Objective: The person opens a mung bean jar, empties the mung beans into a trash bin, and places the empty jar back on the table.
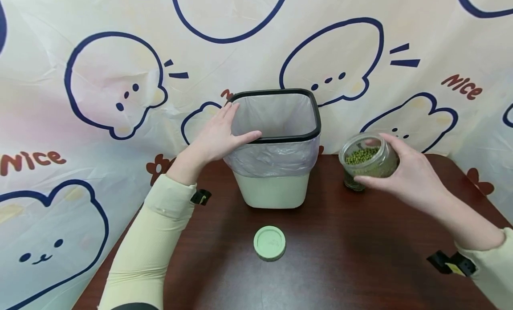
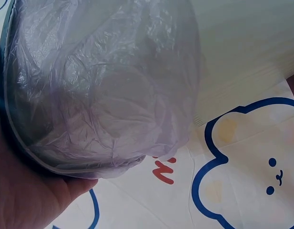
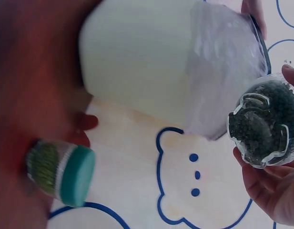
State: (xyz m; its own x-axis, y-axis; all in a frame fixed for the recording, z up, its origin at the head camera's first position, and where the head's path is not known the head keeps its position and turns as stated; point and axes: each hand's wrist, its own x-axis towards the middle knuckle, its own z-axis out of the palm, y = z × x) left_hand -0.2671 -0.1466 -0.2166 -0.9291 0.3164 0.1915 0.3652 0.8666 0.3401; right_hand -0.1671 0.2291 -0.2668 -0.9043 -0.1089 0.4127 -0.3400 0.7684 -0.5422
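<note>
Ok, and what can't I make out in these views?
Inside bottom of the bin: head view, behind its front rim.
Lidded jar: head view, mostly behind the held jar.
Part of the left hand: left wrist view, cut by the left edge.
Part of the right hand: right wrist view, cut by the right edge.

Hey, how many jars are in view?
2: an open jar in the right hand, and a lidded jar standing on the table, mostly hidden by the held one in the head view. Others could be behind the bin.
</note>
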